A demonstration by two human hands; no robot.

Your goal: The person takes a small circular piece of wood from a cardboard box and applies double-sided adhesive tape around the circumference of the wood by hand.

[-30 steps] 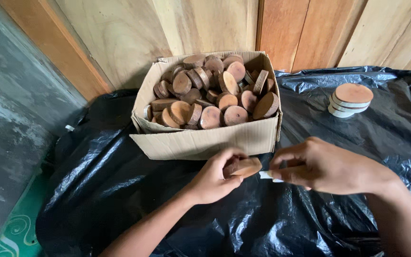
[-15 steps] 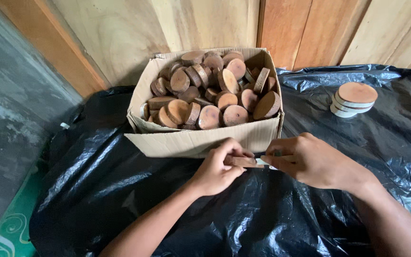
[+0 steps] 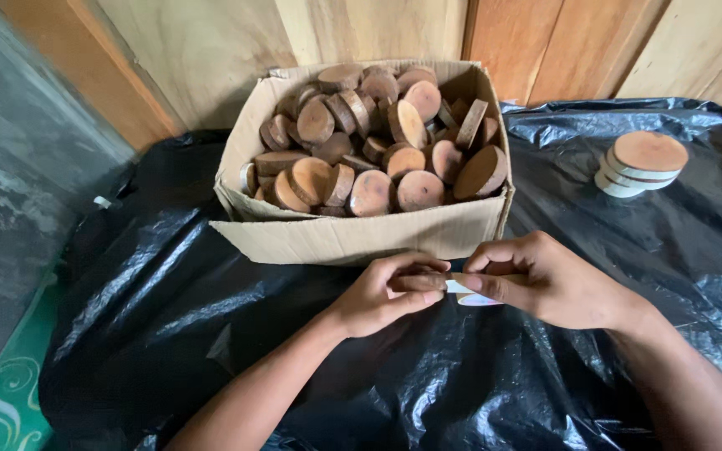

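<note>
Fingers (image 3: 415, 282) of the left hand (image 3: 382, 296) are being curled narrowly around a small wooden disc (image 3: 428, 281), which is being pinched edge-on between thumb and fingertips. From the 3 o'clock side, the same disc is being gripped by the right hand (image 3: 549, 280), whose thumb and forefinger are being pressed together at its rim. A small white strip (image 3: 470, 292) is being held against the disc beneath the right thumb; what kind of strip it is cannot be told. Both hands are being kept just above the black plastic sheet (image 3: 169, 317) that is covering the table, close to the middle of the view.

At 12 o'clock from the hands, nearly touching them, an open cardboard box (image 3: 353, 238) is being kept on the sheet. It is being filled to the rim by a loose heap of round wood slices (image 3: 373, 142), some lying flat and others tilted on edge, with bark showing around several. At 2 o'clock, well apart from the hands, a short stack of pale-edged discs (image 3: 641, 163) is being kept on the sheet. Wooden wall panels (image 3: 211, 50) are being seen behind the box, and a grey floor (image 3: 10, 209) is showing at 9 o'clock.
</note>
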